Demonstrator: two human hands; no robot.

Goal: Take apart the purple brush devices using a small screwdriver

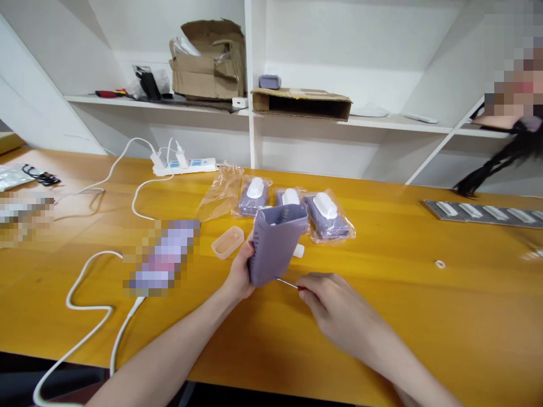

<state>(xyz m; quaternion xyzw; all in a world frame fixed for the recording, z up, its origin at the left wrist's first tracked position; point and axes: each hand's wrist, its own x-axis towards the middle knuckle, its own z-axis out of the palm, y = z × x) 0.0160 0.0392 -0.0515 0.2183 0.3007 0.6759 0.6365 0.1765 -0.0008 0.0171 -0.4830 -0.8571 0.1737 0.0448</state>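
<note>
My left hand grips a purple plastic housing by its left side, holding it tilted above the table. Its top end is open and a coiled spring shows inside. My right hand is closed around the red handle of a screwdriver, whose metal shaft reaches the lower edge of the housing. Where the tip meets the housing cannot be made out. Behind it, partly hidden, lies a small white piece. A translucent pinkish frame rests to the left of the housing.
Plastic-bagged purple units with white tops lie behind the housing. A phone on a white cable is at left, near a power strip. A metal strip with white parts and a small ring are at right. Another person appears upper right.
</note>
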